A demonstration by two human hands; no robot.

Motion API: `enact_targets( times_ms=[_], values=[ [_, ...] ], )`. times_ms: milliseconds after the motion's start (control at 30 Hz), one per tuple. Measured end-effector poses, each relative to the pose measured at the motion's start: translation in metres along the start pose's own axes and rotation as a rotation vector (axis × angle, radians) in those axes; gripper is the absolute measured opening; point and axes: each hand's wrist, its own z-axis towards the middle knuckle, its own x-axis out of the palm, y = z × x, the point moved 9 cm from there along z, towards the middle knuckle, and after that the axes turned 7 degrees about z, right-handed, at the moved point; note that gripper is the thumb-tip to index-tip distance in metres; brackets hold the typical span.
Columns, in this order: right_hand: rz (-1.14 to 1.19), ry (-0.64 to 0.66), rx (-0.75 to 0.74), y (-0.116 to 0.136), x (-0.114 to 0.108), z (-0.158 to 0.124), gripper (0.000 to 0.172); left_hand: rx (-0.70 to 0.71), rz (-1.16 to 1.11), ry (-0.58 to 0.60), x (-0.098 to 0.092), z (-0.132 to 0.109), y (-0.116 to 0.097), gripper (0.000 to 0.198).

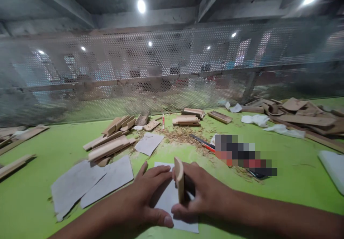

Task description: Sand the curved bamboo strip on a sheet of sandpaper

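My right hand is closed on a small pale wooden piece, holding it upright on edge over a grey sheet of sandpaper on the green table. Lying flat on that sheet just left of the piece is my left hand, its fingers stretched out and the thumb near my right hand.
More grey sandpaper sheets lie at the left. Stacks of wooden slats and small blocks sit further back among wood shavings. Red and dark pencil-like tools lie mid-table, scrap wood far right. A perforated metal screen walls the back.
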Motion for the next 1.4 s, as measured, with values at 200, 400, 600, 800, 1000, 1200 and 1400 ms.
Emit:
enact_targets(
  times_ms=[200,400,600,800,1000,1200,1400],
  values=[
    [-0.071,-0.070,0.013,-0.001,-0.007,0.001,0.043,-0.025,-0.002,-0.019,-0.002,0.001,0.002,0.101],
    [-0.083,-0.082,0.013,-0.005,-0.007,0.002,0.041,-0.028,0.015,-0.030,-0.002,0.001,0.003,0.098],
    [-0.090,-0.026,-0.047,0.001,0.000,0.004,0.044,0.002,0.007,-0.024,-0.002,0.001,-0.001,0.094],
    [-0.047,-0.027,-0.091,0.006,0.000,0.003,0.043,0.016,0.002,-0.045,-0.003,0.000,-0.002,0.093],
    [-0.092,-0.095,-0.021,0.001,-0.007,0.005,0.038,-0.017,0.027,-0.040,-0.003,0.000,0.001,0.097],
    [-0.161,-0.038,-0.038,0.003,-0.006,0.007,0.041,0.014,0.064,-0.067,-0.005,-0.001,-0.001,0.090],
    [-0.071,0.027,-0.041,0.002,-0.002,0.008,0.042,0.053,0.055,-0.063,-0.005,-0.003,-0.007,0.086]
  ],
)
